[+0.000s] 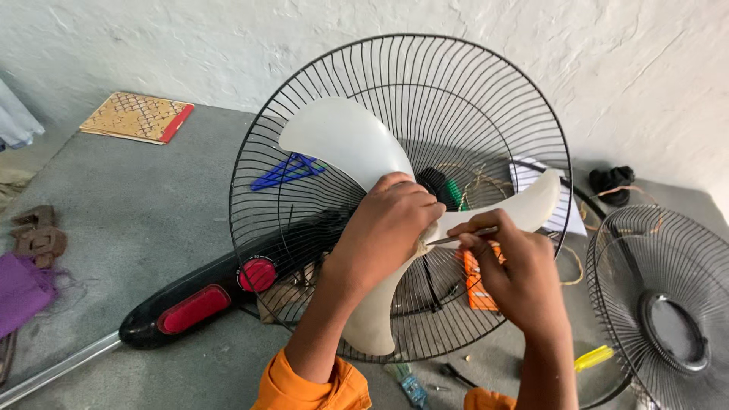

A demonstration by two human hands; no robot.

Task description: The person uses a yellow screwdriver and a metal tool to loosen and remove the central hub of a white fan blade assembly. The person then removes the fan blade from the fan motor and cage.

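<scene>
Gripping: left hand (391, 220) fingers clasp the blade hub (425, 235), frame centre.
Tool: right hand (516, 269) fingers pinch a thin rod (463, 236).
Behind: guard (486, 99).

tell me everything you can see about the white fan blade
The white fan blade is a three-lobed propeller of what looks like smooth, slightly translucent plastic. It sits inside the black wire rear guard, in front of the motor. One lobe points up-left, one right, one down toward the person. The left hand covers its hub, and the right hand holds a thin metal tool whose tip reaches the hub. The hub itself is hidden.
</scene>
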